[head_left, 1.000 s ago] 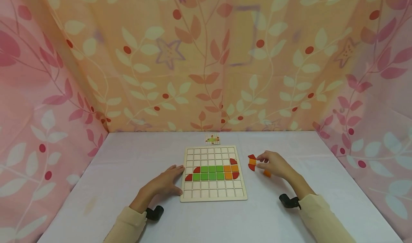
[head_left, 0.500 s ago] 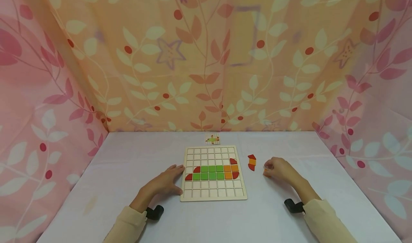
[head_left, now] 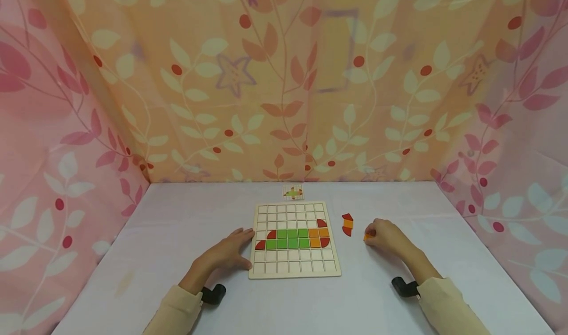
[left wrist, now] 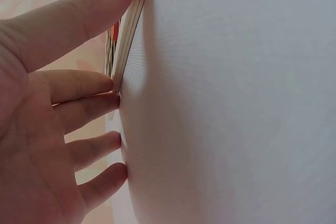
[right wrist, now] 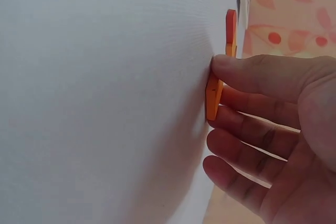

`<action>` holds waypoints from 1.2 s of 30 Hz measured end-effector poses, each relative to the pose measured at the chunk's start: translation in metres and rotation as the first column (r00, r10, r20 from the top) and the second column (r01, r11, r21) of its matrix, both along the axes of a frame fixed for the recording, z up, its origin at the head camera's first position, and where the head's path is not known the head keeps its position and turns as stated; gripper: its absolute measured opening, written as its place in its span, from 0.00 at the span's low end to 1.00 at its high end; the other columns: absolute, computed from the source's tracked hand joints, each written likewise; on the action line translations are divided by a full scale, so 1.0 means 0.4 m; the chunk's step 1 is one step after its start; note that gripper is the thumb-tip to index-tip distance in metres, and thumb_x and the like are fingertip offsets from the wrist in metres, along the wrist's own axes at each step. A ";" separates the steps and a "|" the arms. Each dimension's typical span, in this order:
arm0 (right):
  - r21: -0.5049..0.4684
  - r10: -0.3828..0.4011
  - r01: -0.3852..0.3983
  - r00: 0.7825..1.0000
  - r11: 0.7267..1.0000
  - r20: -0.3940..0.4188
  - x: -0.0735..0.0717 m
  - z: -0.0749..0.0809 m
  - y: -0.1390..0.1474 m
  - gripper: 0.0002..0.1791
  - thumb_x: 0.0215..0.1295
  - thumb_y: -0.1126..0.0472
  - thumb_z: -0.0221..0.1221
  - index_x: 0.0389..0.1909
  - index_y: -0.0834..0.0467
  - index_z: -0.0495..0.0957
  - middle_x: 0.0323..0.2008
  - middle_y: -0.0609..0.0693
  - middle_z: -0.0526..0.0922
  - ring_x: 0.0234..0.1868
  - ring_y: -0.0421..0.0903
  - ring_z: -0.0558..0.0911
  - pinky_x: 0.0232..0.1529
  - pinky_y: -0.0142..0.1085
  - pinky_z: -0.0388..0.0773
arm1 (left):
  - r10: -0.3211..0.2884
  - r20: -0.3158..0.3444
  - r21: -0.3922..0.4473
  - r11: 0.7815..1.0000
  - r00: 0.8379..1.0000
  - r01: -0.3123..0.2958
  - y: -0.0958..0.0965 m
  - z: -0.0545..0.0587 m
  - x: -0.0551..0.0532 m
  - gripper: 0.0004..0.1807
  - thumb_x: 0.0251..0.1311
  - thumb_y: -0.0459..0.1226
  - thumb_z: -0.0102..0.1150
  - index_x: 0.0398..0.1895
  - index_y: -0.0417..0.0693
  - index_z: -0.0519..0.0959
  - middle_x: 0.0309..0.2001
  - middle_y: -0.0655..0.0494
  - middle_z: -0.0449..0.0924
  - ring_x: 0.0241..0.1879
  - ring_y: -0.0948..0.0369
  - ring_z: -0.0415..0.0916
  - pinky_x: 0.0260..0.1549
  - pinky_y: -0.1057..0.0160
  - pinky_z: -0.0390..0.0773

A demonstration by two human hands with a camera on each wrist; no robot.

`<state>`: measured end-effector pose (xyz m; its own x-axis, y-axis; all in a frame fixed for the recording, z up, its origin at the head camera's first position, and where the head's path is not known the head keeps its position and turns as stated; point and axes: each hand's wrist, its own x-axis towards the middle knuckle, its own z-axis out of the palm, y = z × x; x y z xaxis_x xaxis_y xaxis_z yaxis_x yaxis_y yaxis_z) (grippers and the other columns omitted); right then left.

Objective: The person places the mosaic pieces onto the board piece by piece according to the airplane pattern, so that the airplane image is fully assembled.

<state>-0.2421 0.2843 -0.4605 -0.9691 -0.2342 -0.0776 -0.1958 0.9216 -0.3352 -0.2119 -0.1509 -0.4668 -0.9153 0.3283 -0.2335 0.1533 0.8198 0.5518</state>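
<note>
A pale wooden grid board (head_left: pixel 282 267) lies on the white table, with green, orange and red pieces forming a shape across its middle rows. At its left edge rests my left hand (head_left: pixel 227 250), fingers spread and nearly straight. In the left wrist view the thumb (left wrist: pixel 84 22) and index fingertip touch the board's side. Right of the board, my right hand (head_left: pixel 388 239) pinches an orange tile (right wrist: pixel 212 100) by its edges, low over the tabletop. Two red pieces and an orange square (head_left: pixel 348 223) lie in a short column between board and right hand.
A small pattern card (head_left: pixel 293 192) lies behind the board, showing a coloured shape on a grid. Patterned cloth (head_left: pixel 284 79) walls in the back and both sides of the table. Each wrist wears a black camera mount (head_left: pixel 405 286).
My right hand has moved right and down, away from the column of loose pieces to the separate orange tile, and now pinches it. The left hand stays at the board's edge.
</note>
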 end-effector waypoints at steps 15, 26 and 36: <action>-0.010 -0.018 0.018 1.000 1.000 0.013 -0.002 0.007 -0.008 0.10 0.53 0.63 0.69 0.35 0.63 0.85 0.30 0.49 0.79 0.34 0.46 0.76 0.44 0.46 0.79 | 0.007 -0.010 -0.004 1.000 1.000 -0.007 -0.002 0.004 0.000 0.49 0.42 0.38 0.77 0.71 0.43 0.64 0.73 0.50 0.62 0.77 0.46 0.48 0.70 0.39 0.55; -0.036 -0.011 0.012 1.000 0.999 0.011 -0.002 -0.001 -0.003 0.10 0.53 0.63 0.69 0.35 0.63 0.84 0.30 0.49 0.79 0.33 0.45 0.75 0.42 0.44 0.78 | 0.006 -0.005 0.000 1.000 1.000 -0.006 0.001 0.003 0.000 0.50 0.42 0.38 0.77 0.72 0.43 0.64 0.74 0.49 0.61 0.77 0.46 0.47 0.71 0.40 0.54; -0.098 -0.003 0.006 1.000 0.995 0.025 -0.004 0.000 -0.006 0.12 0.54 0.63 0.69 0.39 0.63 0.85 0.30 0.48 0.78 0.33 0.44 0.74 0.38 0.38 0.77 | 0.011 -0.003 -0.016 1.000 1.000 -0.011 0.004 -0.003 -0.003 0.50 0.42 0.38 0.77 0.72 0.44 0.63 0.74 0.50 0.61 0.77 0.46 0.47 0.71 0.40 0.55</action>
<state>-0.2437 0.2818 -0.4606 -0.9682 -0.2377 -0.0785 -0.1824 0.8847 -0.4290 -0.2132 -0.1493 -0.4680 -0.9193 0.3149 -0.2360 0.1461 0.8300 0.5384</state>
